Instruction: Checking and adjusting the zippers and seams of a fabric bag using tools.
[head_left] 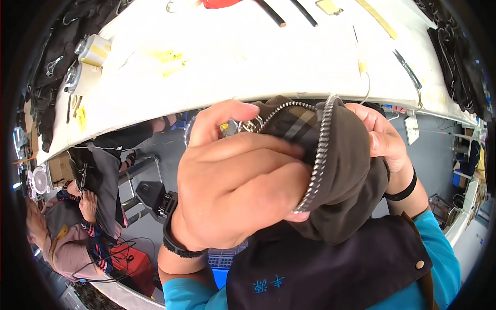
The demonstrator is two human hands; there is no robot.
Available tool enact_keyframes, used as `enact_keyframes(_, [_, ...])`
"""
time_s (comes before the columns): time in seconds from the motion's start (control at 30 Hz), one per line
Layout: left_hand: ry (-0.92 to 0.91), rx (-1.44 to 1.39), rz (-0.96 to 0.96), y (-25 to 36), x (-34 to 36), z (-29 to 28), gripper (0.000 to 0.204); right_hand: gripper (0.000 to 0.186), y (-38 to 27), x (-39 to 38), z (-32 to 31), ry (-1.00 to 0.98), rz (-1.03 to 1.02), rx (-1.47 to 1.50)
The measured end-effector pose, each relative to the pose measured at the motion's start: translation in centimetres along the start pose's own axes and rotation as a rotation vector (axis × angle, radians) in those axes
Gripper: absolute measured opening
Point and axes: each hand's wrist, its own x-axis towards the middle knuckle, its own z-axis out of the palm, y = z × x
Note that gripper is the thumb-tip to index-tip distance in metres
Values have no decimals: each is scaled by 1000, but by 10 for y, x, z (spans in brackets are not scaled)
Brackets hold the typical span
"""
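Observation:
A dark brown fabric pouch with a silver-toothed metal zipper is held up between my hands, just off the table's near edge. The zipper stands unzipped, and a dark lining with a tan stripe shows inside. My left hand is curled at the opening, its fingers reaching in past the zipper teeth and partly blurred. Close to its thumb is a shiny metal fitting. On the right side, my right hand grips the fabric, thumb on the outside; its other fingers are partly hidden behind the cloth.
The white table spans the far side. On it lie two black rods, a pair of thread snips and a yellow strip. Dark pieces hang at its right end. A co-worker sits at left, handling dark cloth.

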Motion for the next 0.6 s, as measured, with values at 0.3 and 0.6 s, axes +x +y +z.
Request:
enact_keyframes(0.3, [12,-762,-683,23,17,-4,36,31,17,15,-10,0,19,31])
enact_keyframes(0.6, [82,-785,-729,12,17,4,30,28,28,24,-17,17,80,31])
